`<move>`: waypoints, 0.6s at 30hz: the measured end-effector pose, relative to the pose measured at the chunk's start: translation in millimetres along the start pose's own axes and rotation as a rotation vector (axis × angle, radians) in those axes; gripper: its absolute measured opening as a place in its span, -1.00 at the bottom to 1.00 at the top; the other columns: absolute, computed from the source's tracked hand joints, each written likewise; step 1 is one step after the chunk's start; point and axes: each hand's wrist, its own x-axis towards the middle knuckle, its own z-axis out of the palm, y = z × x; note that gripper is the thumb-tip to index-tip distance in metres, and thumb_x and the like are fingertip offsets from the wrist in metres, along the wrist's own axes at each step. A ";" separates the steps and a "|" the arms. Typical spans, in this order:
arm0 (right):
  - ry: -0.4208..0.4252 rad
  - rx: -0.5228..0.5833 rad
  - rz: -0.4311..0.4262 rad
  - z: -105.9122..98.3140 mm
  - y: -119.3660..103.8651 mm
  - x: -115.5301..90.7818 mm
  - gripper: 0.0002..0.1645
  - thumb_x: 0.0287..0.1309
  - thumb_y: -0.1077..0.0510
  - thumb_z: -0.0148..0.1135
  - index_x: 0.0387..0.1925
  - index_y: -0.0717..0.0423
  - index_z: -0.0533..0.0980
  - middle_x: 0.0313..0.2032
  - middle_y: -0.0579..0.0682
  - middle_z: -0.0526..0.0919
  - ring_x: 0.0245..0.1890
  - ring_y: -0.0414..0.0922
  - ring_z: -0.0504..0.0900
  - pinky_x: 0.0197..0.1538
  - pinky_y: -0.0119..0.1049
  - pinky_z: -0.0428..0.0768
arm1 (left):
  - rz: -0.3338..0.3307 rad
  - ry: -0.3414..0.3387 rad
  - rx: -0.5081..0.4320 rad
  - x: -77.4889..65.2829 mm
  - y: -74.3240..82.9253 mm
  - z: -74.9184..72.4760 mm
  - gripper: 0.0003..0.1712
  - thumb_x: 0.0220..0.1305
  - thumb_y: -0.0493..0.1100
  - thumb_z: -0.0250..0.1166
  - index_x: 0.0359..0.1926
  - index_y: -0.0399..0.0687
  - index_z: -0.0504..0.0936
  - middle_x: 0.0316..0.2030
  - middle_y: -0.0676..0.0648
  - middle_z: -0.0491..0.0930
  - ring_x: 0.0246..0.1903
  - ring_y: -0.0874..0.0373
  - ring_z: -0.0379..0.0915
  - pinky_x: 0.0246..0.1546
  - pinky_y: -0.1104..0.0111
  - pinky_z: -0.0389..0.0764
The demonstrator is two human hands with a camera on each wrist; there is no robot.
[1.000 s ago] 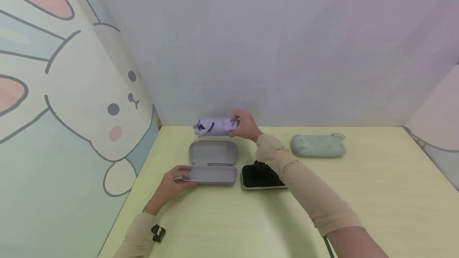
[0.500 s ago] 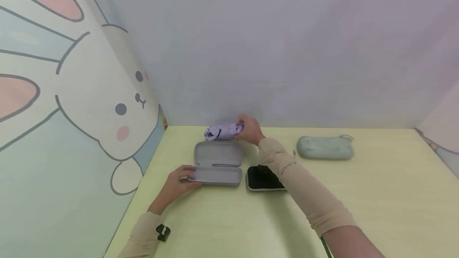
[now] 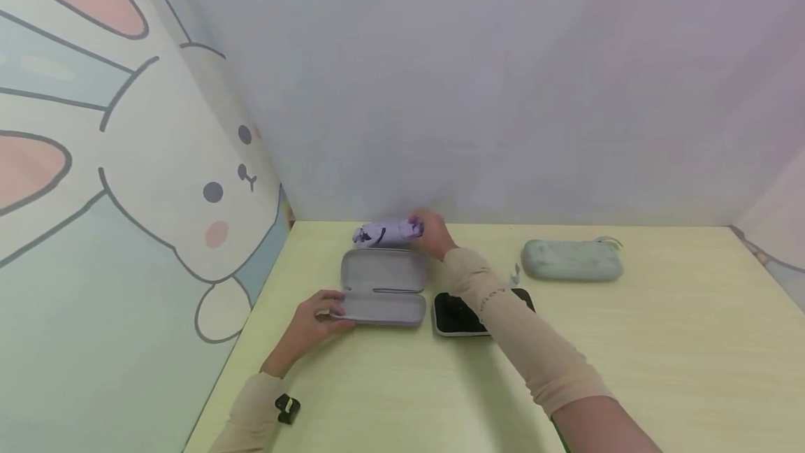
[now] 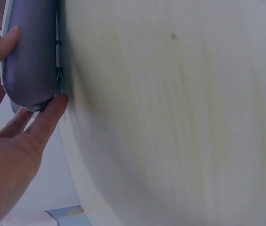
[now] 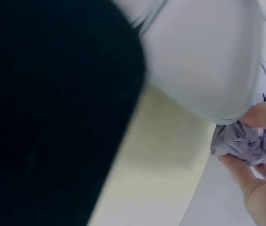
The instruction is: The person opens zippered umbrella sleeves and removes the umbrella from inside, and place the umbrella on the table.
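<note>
One rabbit drawing (image 3: 176, 159) covered the left wall. One table (image 3: 660, 383) carried four items. One grey glasses case (image 3: 383, 271) lay open, two halves spread, inner side up. One black case (image 3: 462, 324), partly hidden by the right sleeve (image 3: 534, 348), sat just right of it. One pale green pouch (image 3: 571, 262) lay farther right, near the back. One lilac bundle (image 3: 386, 233) was just behind the glasses case; contact between them could not be told. Two hands: right hand (image 3: 432, 235) gripped the bundle's right end; left hand (image 3: 308, 324), half spread, pinched the glasses case's left end.
</note>
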 end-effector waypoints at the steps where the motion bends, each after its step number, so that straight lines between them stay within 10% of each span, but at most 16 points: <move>1: -0.013 -0.039 0.012 1.0 0.9 -0.2 -0.58 -0.20 0.49 0.33 -0.17 0.38 0.52 -0.14 0.24 0.59 -0.05 0.12 0.51 0.09 -0.07 0.43 | 0.001 -0.003 0.001 -0.1 0.1 -0.3 -0.85 -0.02 -0.38 0.44 -0.45 -0.31 0.59 0.01 -0.41 0.46 0.01 -0.26 0.42 -0.12 0.16 0.57; 18: -0.287 -0.287 0.059 -27.2 -16.9 2.9 -0.54 -0.14 0.41 0.22 -0.07 0.42 0.52 -0.02 0.26 0.58 0.03 0.13 0.49 0.10 -0.10 0.45 | 0.122 0.046 0.220 9.6 -25.9 -2.8 -0.78 -0.08 -0.21 0.51 -0.41 -0.05 0.62 -0.02 -0.23 0.52 0.02 -0.15 0.44 -0.09 0.05 0.56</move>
